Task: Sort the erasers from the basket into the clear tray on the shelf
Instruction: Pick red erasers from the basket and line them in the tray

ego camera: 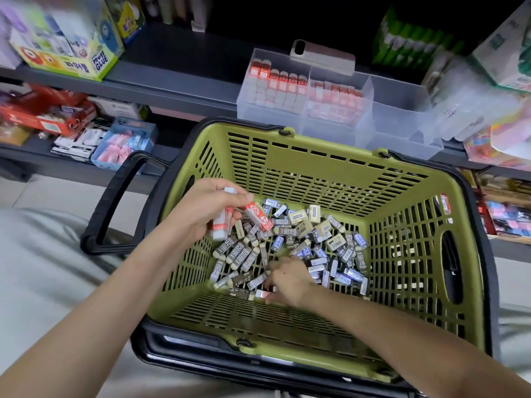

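Observation:
An olive-green basket [402,179] with a black rim sits in front of me, its floor covered by a heap of loose erasers [293,242] in dark, blue and cream sleeves. My left hand [201,208] is over the basket's left side and grips several red-and-white erasers [257,215]. My right hand [290,278] is down in the heap near the front, fingers curled on an eraser with a red-and-white end. The clear tray [402,110] stands on the shelf behind the basket; its left two compartments hold rows of red-and-white erasers [275,79], and its right compartment looks bare.
A phone [321,54] lies on the shelf behind the tray. Glue boxes [66,50] stand at the far left, green packs [413,38] at the far right. The lower shelf on the left holds more stationery [123,145]. The basket's black handle [115,202] hangs out to the left.

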Motion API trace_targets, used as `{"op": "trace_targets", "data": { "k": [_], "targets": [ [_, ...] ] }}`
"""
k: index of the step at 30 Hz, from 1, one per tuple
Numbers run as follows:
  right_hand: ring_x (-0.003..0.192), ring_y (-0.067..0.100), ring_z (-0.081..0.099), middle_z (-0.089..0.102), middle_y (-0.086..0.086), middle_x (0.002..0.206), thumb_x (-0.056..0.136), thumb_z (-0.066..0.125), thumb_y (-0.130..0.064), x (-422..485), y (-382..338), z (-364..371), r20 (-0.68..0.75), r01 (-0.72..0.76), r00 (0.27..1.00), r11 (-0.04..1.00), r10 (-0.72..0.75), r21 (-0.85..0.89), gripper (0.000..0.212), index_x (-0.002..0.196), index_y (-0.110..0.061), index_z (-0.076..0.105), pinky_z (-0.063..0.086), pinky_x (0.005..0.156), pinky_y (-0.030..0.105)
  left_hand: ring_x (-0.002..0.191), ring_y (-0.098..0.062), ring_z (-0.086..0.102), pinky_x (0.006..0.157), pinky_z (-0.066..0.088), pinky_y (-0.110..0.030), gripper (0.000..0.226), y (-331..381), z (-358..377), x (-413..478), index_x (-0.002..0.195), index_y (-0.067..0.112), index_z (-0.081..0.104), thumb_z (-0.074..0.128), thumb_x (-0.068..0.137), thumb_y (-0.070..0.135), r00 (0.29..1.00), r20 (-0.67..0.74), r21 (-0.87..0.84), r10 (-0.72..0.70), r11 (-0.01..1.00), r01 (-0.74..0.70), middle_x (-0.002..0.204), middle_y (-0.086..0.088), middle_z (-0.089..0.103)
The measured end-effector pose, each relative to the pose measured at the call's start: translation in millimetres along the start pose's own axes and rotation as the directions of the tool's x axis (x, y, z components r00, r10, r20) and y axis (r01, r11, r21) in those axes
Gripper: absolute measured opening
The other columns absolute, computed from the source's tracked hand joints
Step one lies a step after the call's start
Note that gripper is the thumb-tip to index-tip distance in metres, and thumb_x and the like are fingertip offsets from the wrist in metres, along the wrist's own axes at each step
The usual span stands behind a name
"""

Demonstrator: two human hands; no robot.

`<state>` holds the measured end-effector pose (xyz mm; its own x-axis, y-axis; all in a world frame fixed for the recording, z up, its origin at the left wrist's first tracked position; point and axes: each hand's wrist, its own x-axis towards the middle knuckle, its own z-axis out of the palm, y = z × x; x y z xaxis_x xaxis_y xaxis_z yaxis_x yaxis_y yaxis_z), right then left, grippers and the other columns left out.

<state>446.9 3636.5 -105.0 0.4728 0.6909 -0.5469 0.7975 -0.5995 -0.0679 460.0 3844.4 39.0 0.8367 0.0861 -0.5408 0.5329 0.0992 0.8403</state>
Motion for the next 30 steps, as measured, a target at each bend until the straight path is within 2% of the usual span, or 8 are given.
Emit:
{"op": "trace_targets", "data": {
  "k": [5,9,11,14,18,22,26,30],
  "targets": [
    [0.098,0.016,0.048,0.056,-0.005,0.093,0.082,0.065,-0.04,-1,6,-3,-0.1,-0.005,0.994,0.931,0.045,0.364,0.026,0.098,-0.021,0.074,0.033,0.086,0.028,0.048,-0.01,0.058,0.044,0.048,-0.019,0.015,1,0,1,0.087,0.001,0.068,0.074,0.074,0.005,1.0,-0.003,-0.035,0.003,0.999,-0.003,0.068,-0.007,0.069],
    [0.063,0.005,0.056,0.066,0.001,0.077,0.088,0.062,-0.03,-27,20,-48,-0.06,0.001,0.993,0.482,0.105,0.876,0.02,0.092,-0.011,0.069,0.046,0.064,0.022,0.046,-0.008,0.058,0.04,0.045,-0.018,0.021,4,2,-1,0.088,0.001,0.068,0.075,0.069,0.01,1.0,-0.007,-0.082,0.008,0.997,-0.008,0.067,-0.006,0.07],
    [0.062,-0.001,0.058,0.064,-0.004,0.078,0.092,0.056,-0.028,-42,28,-77,-0.094,0.018,0.975,0.345,0.203,0.939,0.016,0.094,-0.014,0.063,0.045,0.063,0.018,0.048,-0.008,0.058,0.042,0.045,-0.019,0.027,10,5,-1,0.086,0.004,0.069,0.076,0.063,0.015,1.0,-0.003,-0.094,0.031,0.995,-0.031,0.068,-0.006,0.07],
    [0.052,0.019,0.056,0.058,-0.008,0.06,0.096,0.049,-0.02,-65,42,-123,-0.188,0.121,0.899,0.19,0.395,0.974,0.012,0.091,-0.013,0.057,0.043,0.049,0.021,0.048,-0.009,0.058,0.041,0.045,-0.02,0.022,24,13,1,0.08,0.01,0.071,0.077,0.06,0.018,0.995,-0.002,-0.141,0.101,0.985,-0.1,0.066,-0.005,0.069],
    [0.039,0.007,0.044,0.049,-0.008,0.043,0.092,0.057,-0.014,-82,69,-182,-0.347,0.295,0.687,0.191,0.638,0.936,0.011,0.086,-0.008,0.063,0.036,0.041,0.016,0.044,-0.009,0.056,0.038,0.043,-0.019,0.009,52,29,8,0.07,0.017,0.072,0.076,0.062,0.017,0.959,-0.041,-0.249,0.282,0.926,-0.283,0.059,-0.002,0.066],
    [0.036,0.004,0.043,0.051,-0.006,0.041,0.085,0.065,-0.02,-71,106,-232,-0.408,0.311,0.54,0.276,0.737,0.909,0.023,0.066,-0.007,0.064,0.035,0.04,0.017,0.046,-0.01,0.057,0.041,0.046,-0.02,0.011,82,39,23,0.072,0.016,0.072,0.076,0.062,0.018,0.912,-0.118,-0.311,0.394,0.857,-0.411,0.061,-0.001,0.066],
    [0.052,0.013,0.052,0.056,-0.003,0.046,0.079,0.067,-0.032,-28,146,-269,-0.439,0.127,0.418,0.428,0.795,0.895,0.038,0.046,-0.017,0.059,0.04,0.055,0.027,0.051,-0.01,0.059,0.045,0.048,-0.021,0.018,103,40,41,0.08,0.013,0.069,0.076,0.065,0.021,0.887,-0.169,-0.35,0.429,0.816,-0.461,0.066,0.002,0.066],
    [0.071,0.025,0.061,0.063,0.007,0.061,0.08,0.064,-0.039,14,175,-292,-0.4,-0.092,0.38,0.465,0.834,0.881,0.036,0.056,-0.012,0.063,0.043,0.064,0.027,0.051,-0.01,0.059,0.046,0.048,-0.021,0.016,119,39,59,0.083,0.011,0.069,0.075,0.07,0.017,0.87,-0.193,-0.378,0.453,0.784,-0.493,0.067,0.003,0.067]
  ]
}}
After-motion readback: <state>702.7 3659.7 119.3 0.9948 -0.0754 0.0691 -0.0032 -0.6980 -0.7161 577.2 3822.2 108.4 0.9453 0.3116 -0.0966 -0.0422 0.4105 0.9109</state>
